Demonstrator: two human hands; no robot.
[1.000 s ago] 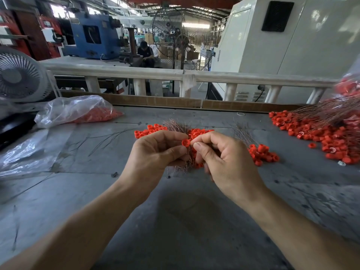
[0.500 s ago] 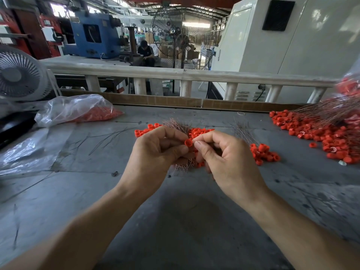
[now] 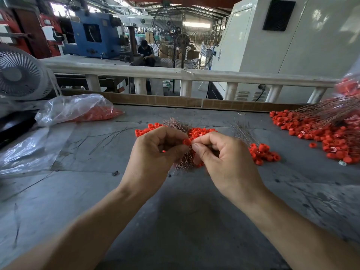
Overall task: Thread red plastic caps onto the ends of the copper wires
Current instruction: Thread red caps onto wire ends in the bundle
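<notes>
At the centre of the frame the left hand (image 3: 155, 152) pinches a red cap (image 3: 186, 142) and also grips a bundle of copper wires (image 3: 185, 160) — likely stock kept within reach. The right hand (image 3: 222, 158) pinches at the cap, probably guiding a wire in — too fine to see. Loose caps (image 3: 200, 131) lie just behind.

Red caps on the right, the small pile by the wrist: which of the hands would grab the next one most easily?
Probably the right hand: that small pile lies just beside it, while the left hand pinches the red cap and wire bundle.
</notes>
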